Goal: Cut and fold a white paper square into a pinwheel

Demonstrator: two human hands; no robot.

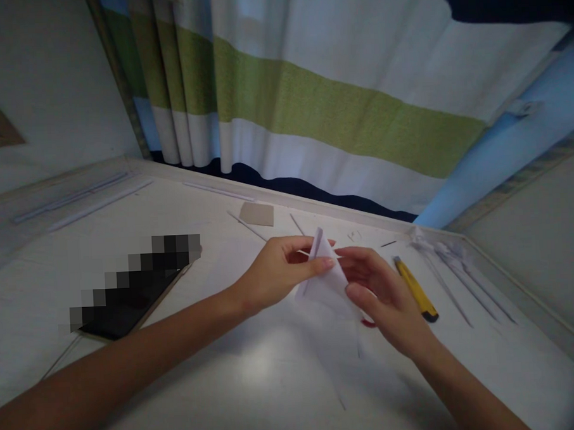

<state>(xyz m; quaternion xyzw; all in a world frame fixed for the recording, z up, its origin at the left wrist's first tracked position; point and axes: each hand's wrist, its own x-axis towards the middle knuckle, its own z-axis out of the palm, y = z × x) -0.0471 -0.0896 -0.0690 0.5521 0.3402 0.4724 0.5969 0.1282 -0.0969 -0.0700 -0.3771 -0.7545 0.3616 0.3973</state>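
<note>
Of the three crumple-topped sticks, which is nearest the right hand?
The leftmost stick, just past the yellow utility knife from the right hand; the middle stick and rightmost stick lie farther off.

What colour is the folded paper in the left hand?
White, no pattern visible: the folded paper pinched in the left hand, shown in the head view.

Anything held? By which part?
White paper: left hand pinches its upper part, below the tip; right hand is at its right edge, grip unclear.
</note>
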